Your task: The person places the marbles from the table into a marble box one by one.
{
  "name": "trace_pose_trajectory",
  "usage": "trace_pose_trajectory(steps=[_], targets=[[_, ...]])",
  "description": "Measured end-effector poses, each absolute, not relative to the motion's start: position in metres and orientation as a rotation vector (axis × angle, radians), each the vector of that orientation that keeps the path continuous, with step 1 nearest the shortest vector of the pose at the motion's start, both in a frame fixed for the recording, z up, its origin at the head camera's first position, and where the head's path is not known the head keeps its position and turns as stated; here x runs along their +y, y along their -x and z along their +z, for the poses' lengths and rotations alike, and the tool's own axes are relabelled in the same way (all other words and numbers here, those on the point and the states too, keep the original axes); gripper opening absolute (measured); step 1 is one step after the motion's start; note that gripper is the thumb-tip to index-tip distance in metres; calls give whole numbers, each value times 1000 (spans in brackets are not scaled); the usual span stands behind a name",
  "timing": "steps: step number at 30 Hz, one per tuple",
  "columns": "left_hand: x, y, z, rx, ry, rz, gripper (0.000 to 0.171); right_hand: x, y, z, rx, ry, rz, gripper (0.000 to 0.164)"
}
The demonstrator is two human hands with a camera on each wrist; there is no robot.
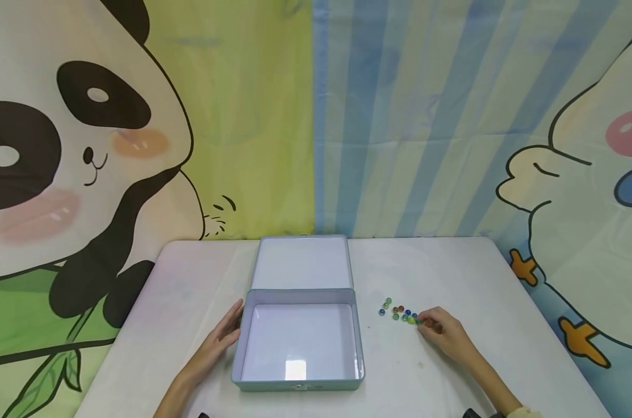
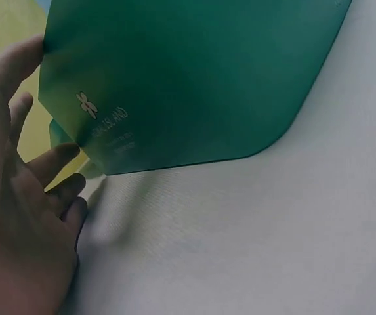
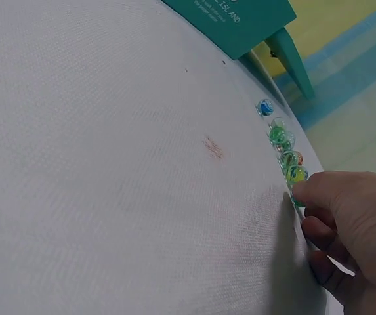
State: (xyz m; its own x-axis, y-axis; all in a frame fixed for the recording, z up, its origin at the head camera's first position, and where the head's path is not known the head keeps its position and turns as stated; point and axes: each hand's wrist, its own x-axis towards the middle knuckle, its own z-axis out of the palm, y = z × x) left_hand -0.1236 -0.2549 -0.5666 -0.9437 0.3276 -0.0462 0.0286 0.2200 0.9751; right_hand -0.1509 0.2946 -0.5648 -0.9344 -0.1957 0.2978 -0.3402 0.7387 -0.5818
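Observation:
A hinged green tin box (image 1: pixel 300 385) lies on the table with its lid (image 1: pixel 302 262) tipped back and its pale inside bare. My left hand (image 1: pixel 213 345) rests along the box's left side, fingers extended; in the left wrist view, fingertips of the left hand (image 2: pixel 30 197) touch the green wall. Right of the box lies a loose cluster of glass marbles (image 1: pixel 396 317), blue, green, amber and yellow. At its right end my right hand (image 1: pixel 448 335) pinches a green marble (image 1: pixel 419 321) between thumb and forefinger. That marble is partly hidden by the fingertips in the right wrist view.
A white cloth covers the table (image 1: pixel 415 383), whose back edge meets a printed curtain (image 1: pixel 399 116). A small reddish smudge (image 3: pixel 214 148) marks the cloth in the right wrist view. Dark straps show at both wrists along the bottom edge.

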Motion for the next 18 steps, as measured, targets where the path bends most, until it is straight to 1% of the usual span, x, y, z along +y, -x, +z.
trace_pose_trajectory(steps=[4,12,18], targets=[[-254,123,-568,2240,-417,1816,58,294,152,-566,-2712,-445,944,25],[-251,121,-570,2277,-367,1811,56,293,151,-567,-2674,-488,923,27],[-251,121,-571,2275,-401,1832,56,294,152,-569,-2664,-523,887,30]])
